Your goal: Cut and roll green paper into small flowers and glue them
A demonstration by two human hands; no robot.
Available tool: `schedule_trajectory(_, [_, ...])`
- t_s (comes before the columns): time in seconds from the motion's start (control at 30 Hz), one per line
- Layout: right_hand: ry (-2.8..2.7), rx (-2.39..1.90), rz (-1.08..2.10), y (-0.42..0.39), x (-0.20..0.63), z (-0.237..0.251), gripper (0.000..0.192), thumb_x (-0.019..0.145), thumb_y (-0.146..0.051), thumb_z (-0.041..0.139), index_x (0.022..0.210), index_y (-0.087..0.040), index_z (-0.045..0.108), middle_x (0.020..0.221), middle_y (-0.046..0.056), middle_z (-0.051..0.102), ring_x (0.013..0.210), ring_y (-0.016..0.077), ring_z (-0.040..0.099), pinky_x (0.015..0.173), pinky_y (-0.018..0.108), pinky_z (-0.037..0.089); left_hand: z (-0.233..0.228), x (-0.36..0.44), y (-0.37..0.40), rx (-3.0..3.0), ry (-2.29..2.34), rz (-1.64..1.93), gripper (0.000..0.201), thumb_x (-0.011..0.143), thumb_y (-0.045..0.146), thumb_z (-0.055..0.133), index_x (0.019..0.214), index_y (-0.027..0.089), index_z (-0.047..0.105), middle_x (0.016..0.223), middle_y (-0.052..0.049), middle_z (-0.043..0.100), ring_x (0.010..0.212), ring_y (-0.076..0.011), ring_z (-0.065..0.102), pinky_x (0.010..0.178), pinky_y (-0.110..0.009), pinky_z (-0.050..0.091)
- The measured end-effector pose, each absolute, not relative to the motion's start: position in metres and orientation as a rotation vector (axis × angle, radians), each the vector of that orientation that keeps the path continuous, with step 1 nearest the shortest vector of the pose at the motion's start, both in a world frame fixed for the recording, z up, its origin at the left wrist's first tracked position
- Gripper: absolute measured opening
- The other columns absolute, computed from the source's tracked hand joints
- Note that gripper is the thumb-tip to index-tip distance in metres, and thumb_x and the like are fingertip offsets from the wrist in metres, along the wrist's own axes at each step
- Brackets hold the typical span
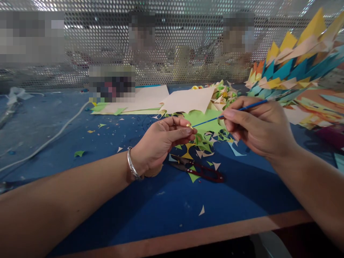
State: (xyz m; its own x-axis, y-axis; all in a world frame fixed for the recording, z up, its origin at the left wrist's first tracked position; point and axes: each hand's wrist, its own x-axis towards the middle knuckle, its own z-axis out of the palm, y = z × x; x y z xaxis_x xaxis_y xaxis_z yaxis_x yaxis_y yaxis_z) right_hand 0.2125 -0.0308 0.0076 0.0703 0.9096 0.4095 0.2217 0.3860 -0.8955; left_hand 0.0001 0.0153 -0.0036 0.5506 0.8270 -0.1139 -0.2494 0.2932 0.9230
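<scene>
My left hand point(166, 139) pinches a small pale-yellow paper piece point(189, 126) between thumb and fingertips, above the table. A thin blue stick point(242, 108) is held like a pen in my right hand point(258, 125). Its tip reaches the yellow piece; whether the two touch or the piece is wound on it I cannot tell. Below the hands lie thread snips point(200, 170) with dark red handles, among green, yellow and pale paper scraps point(200, 141). Behind them rests a pale pink sheet point(188, 100) with scalloped cut-outs along its edge, over a green sheet point(204, 120).
Folded paper spikes in yellow, teal and pink point(292, 68) stand at the back right, beside a heap of small paper pieces point(224, 93). A white cable point(61, 130) crosses the blue table point(129, 215) at left. A perforated metal screen point(177, 46) closes off the back.
</scene>
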Motion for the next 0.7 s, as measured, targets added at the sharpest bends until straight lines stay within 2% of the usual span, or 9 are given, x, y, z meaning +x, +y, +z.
schedule_trajectory(0.3, [-1.458, -1.096, 0.71, -0.0309, 0.2134, 0.0066, 0.017, 0.089, -0.028, 0.073, 0.072, -0.025, 0.069, 0.059, 0.001, 0.057, 0.04, 0.009, 0.045, 0.034, 0.03, 0.032, -0.0058, -0.001, 0.0147, 1.041, 0.661, 0.819, 0.014, 0.083, 0.007, 0.072, 0.08, 0.014, 0.061, 0.073, 0.002, 0.071, 0.068, -0.0077, 0.068, 0.072, -0.02, 0.053])
schedule_trajectory(0.7, [-1.528, -1.054, 0.62, -0.0299, 0.2128, 0.0045, 0.017, 0.088, -0.026, 0.073, 0.073, -0.022, 0.068, 0.059, 0.0, 0.06, 0.038, 0.0079, 0.048, 0.032, 0.025, 0.034, -0.0073, 0.0007, 0.0143, 1.075, 0.668, 0.852, 0.011, 0.077, 0.01, 0.077, 0.078, 0.013, 0.067, 0.074, 0.002, 0.069, 0.068, -0.0069, 0.065, 0.071, -0.019, 0.049])
